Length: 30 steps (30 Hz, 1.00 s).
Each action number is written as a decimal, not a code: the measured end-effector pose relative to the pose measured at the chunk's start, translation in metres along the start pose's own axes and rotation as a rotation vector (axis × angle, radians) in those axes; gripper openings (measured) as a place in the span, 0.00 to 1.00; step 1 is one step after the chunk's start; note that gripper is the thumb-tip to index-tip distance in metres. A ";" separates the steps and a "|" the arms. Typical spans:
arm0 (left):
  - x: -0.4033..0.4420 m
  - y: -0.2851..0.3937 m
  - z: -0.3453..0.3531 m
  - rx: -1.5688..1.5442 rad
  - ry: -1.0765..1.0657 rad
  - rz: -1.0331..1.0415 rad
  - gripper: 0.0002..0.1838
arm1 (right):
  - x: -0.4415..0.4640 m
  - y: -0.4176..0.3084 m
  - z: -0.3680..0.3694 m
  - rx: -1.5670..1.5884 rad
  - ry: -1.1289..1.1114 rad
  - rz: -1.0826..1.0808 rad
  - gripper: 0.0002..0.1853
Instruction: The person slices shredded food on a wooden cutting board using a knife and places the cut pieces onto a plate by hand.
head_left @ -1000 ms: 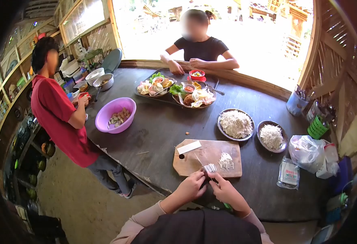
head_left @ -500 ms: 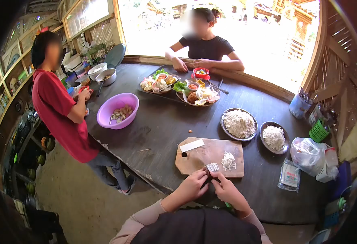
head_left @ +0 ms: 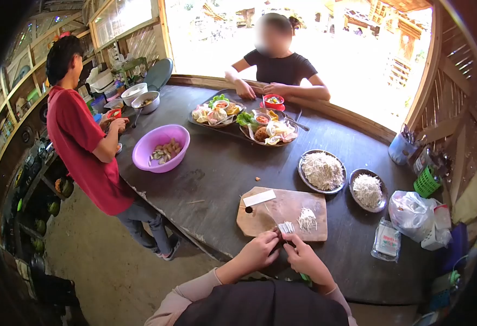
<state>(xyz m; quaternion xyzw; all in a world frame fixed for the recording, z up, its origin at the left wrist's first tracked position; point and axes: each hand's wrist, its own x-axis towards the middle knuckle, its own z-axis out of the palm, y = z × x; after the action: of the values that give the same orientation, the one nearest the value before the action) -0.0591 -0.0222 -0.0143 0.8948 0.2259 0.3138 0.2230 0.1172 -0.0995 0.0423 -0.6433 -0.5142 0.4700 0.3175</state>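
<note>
My right hand is closed around a knife, whose green handle shows below the fist. A thin blade seems to point up and left over the wooden cutting board, partly hidden by my fingers. Close beside it, my left hand has its fingers curled together at the board's near edge; what they grip is hidden. Short white strips lie just beyond my fingertips. To their right on the board is a small pile of thin white sticks. A flat white slab rests near the board's upper left corner.
Two plates of white shreds stand beyond the board. Farther off are filled food platters and a purple basin. Plastic bags lie right. One person in red stands left; another sits opposite.
The whole view has shifted slightly. The blade line over the board shows more clearly now, and the short strips sit a little apart from my left fingertips. Both hands stay at the board's near edge.
</note>
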 end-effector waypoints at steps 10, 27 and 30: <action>0.002 0.000 -0.001 0.013 0.043 0.023 0.20 | 0.008 0.006 0.006 -0.028 0.067 -0.124 0.19; 0.016 -0.001 -0.009 0.012 0.145 -0.057 0.14 | 0.002 0.024 -0.002 0.419 -0.045 -0.055 0.19; 0.019 -0.001 -0.010 0.051 0.122 -0.049 0.13 | -0.001 0.019 -0.002 0.377 -0.090 -0.030 0.19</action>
<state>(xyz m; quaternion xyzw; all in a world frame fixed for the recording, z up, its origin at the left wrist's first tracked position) -0.0531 -0.0087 0.0011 0.8736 0.2690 0.3562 0.1938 0.1262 -0.1055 0.0264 -0.5429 -0.4403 0.5817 0.4160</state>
